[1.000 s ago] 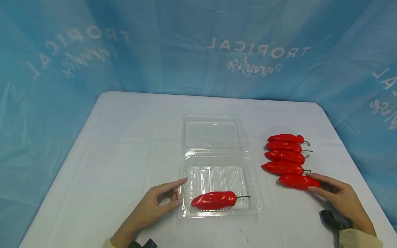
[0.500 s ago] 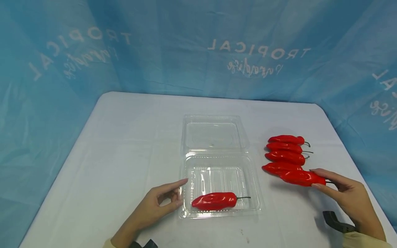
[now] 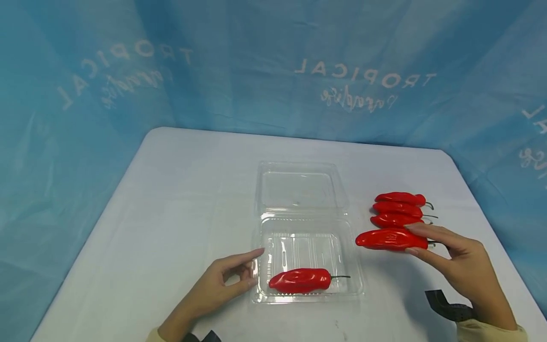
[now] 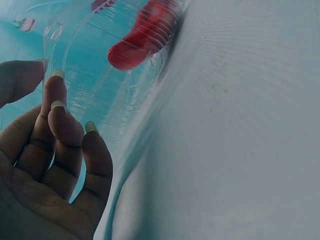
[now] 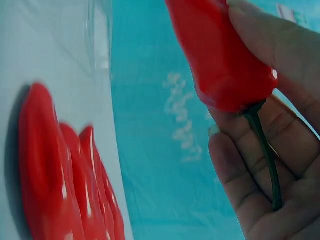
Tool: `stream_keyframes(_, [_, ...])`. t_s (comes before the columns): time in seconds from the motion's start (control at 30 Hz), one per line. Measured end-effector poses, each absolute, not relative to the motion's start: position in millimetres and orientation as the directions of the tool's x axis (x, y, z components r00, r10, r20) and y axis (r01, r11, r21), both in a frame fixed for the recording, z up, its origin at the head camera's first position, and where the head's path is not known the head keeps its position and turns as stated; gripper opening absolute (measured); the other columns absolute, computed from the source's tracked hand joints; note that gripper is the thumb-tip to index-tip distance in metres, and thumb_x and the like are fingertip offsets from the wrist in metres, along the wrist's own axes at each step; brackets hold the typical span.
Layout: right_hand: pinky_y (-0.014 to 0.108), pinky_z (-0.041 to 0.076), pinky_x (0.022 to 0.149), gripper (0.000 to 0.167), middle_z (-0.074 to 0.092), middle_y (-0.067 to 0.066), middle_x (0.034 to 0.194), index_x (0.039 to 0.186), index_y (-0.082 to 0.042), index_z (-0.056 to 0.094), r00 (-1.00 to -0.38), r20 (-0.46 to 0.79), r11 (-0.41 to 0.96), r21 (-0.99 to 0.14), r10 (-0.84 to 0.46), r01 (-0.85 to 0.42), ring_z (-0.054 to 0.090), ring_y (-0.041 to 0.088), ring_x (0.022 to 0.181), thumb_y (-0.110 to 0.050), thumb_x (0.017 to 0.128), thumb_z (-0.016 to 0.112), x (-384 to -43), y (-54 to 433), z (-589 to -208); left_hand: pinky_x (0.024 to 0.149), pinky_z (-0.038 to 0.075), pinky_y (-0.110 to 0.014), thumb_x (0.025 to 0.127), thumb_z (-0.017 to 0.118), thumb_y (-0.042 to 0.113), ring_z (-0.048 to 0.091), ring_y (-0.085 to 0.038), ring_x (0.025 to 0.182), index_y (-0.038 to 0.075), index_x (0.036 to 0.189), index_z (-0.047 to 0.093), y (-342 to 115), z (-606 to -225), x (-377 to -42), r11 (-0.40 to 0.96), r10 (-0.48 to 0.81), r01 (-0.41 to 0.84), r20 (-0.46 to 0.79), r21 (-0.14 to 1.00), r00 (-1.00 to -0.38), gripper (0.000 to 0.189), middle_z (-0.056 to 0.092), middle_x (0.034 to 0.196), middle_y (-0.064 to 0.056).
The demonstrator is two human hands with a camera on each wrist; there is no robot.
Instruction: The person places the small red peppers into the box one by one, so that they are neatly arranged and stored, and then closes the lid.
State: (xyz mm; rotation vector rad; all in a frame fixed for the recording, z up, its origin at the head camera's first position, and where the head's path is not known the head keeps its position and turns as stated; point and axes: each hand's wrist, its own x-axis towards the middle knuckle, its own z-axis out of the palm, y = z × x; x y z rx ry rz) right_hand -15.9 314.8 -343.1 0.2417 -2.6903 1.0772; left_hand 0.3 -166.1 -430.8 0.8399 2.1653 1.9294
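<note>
A red pepper (image 3: 380, 240) with a green stem is pinched between the thumb and fingers of my right hand (image 3: 463, 259), raised off the table. In the right wrist view its stem (image 5: 267, 155) points back along my palm. Another red pepper (image 3: 301, 280) lies near the front of the clear plastic container (image 3: 356, 266), whose lid (image 3: 297, 187) is folded back. My left hand (image 3: 213, 287) holds the container's left rim with thumb and fingertips, seen close in the left wrist view.
Several red peppers (image 3: 401, 198) lie in a row at the right, partly hidden by the held one. White cloth covers the table (image 3: 179, 199). Blue printed curtains (image 3: 256, 71) hang behind and at the sides.
My right hand has lifted the nearest pepper off the table and carried it a little left, in front of the row. My left hand has stayed at the container's rim.
</note>
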Motion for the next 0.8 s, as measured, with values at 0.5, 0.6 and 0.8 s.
stream_keyframes(0.5, [0.015,0.053,0.081,0.05,0.073,-0.005,0.118,0.126,-0.023,0.075,-0.952,0.267,0.661,-0.689,-0.147,-0.295,0.064,0.003,0.114,-0.012,0.079,0.089,-20,226,-350,0.082,0.055,-0.028,0.093,0.072,0.0,0.06,-0.015,0.082,0.0,0.143,0.057,-168,-432,0,0.042,0.465,0.332,0.276,0.942,-0.841,0.052,0.062,0.09,-0.001])
stream_keyframes(0.6, [0.022,0.056,0.082,0.048,0.073,-0.01,0.116,0.126,-0.024,0.075,-0.953,0.242,0.631,-0.714,-0.184,-0.303,0.068,0.012,0.113,-0.016,0.08,0.089,-24,212,-354,0.082,0.055,-0.029,0.093,0.072,0.0,0.061,-0.016,0.082,0.0,0.143,0.057,-167,-432,-1,0.04,0.465,0.336,0.28,0.941,-0.84,0.052,0.062,0.091,-0.002])
stream_keyframes(0.8, [0.042,0.06,0.08,0.047,0.073,-0.013,0.115,0.124,-0.025,0.075,-0.947,0.205,0.611,-0.725,-0.249,-0.318,0.07,0.013,0.107,-0.02,0.08,0.089,-30,199,-363,0.084,0.056,-0.03,0.094,0.073,0.006,0.061,-0.015,0.083,0.004,0.143,0.058,-164,-429,-4,0.072,0.466,0.295,0.229,0.953,-0.855,0.052,0.062,0.092,0.0])
